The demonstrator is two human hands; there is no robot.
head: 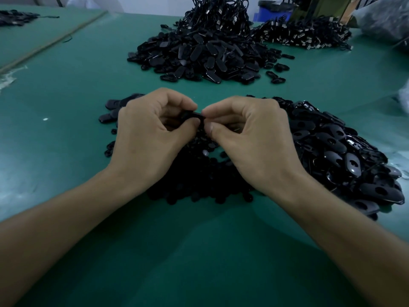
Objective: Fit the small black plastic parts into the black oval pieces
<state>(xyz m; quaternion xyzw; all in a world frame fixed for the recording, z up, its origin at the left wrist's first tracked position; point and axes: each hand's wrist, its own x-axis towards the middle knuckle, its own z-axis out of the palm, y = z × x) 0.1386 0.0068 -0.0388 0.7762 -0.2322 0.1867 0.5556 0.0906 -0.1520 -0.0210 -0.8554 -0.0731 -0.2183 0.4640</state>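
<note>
Hands met over the green table (66, 89). The left hand (152, 134) pinched a black oval piece (191, 115), its long side lying left to right. The right hand (247, 138) pinched at its right end, maybe pressing in a small part, too hidden to tell. Small black parts (199, 187) lay below, more oval pieces (345, 156) just right.
</note>
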